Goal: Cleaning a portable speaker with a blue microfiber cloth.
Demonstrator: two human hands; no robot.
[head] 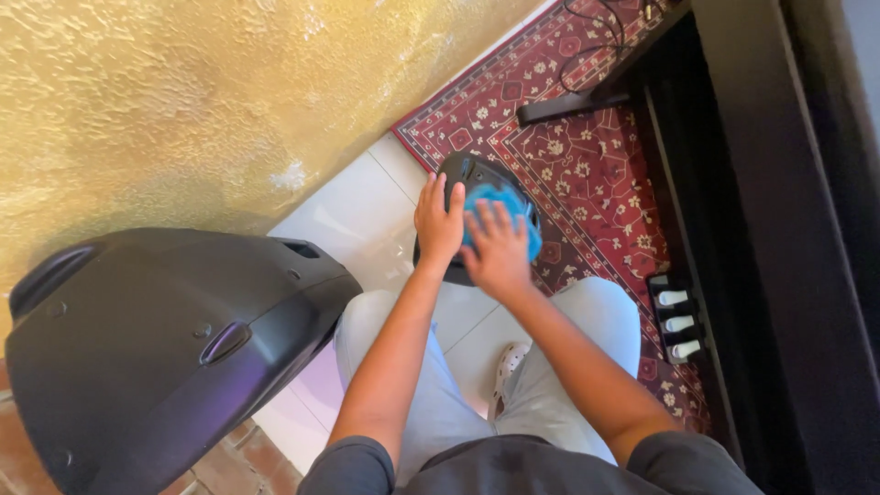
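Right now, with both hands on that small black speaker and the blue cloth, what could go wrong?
The small black speaker stands half on the patterned rug and half on the glossy white tile, so pressure from the right hand with the blue cloth might rock it, though the left hand steadies it. The large black speaker sits close to the left elbow and could be knocked.

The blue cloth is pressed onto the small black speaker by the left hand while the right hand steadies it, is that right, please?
Not quite: the head view shows the right hand pressing the blue cloth onto the small black speaker, while the left hand steadies it.
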